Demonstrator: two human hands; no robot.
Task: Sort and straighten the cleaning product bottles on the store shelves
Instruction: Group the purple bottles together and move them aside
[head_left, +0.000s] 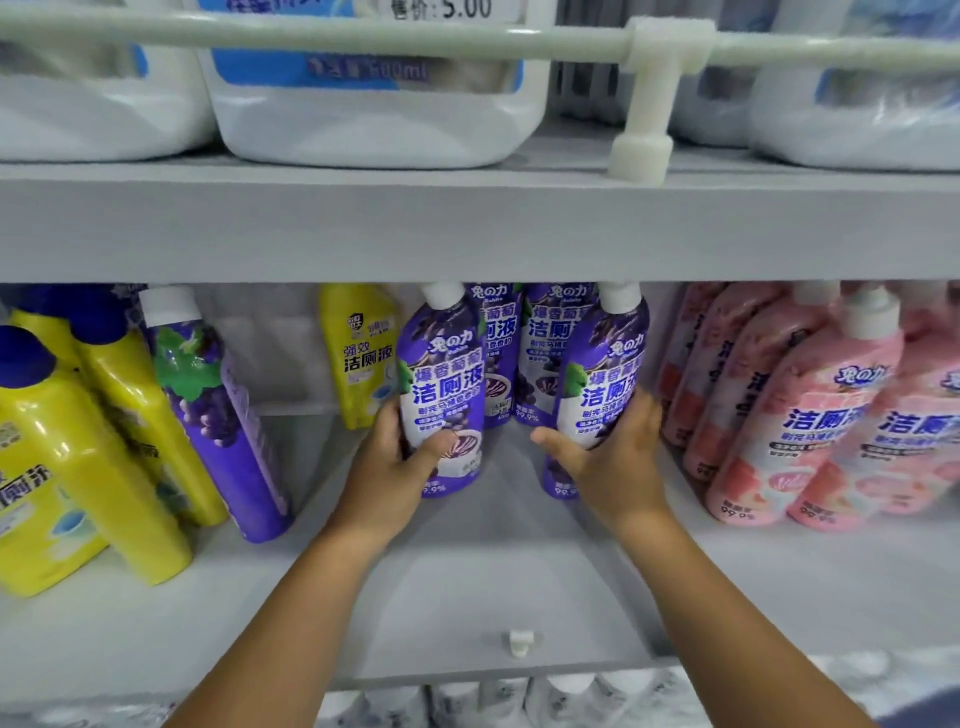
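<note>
Both of your hands are reaching into the middle shelf (493, 571), each gripping a purple bottle. Your left hand (400, 462) is curling around the lower part of the left purple bottle (444, 384), thumb lying across its label and fingers wrapping behind. Your right hand (613, 457) is cupping the lower part of the right purple bottle (602, 384), thumb pointing out to the left and fingers curving around the bottle's right side. Both bottles are standing roughly upright with white caps, well apart from each other, near the middle of the shelf.

Directly behind the left purple bottle, two more purple bottles (524, 353) are standing side by side at the back. To the left of it, a yellow bottle (361, 353) is standing at the back. Farther left, another purple bottle with grapes (218, 415) is leaning, touching a group of yellow bottles with blue caps (93, 447) that are also tilting at the shelf's left end.

To the right of the right purple bottle, a row of pink bottles (810, 415) is leaning leftward, packed closely together.

Above the purple bottles, an upper shelf (467, 228) is carrying large white jugs (363, 119) with blue labels behind a pale guard rail (363, 36). A small white clip (519, 642) is sitting at the front edge of the middle shelf, between your forearms.
</note>
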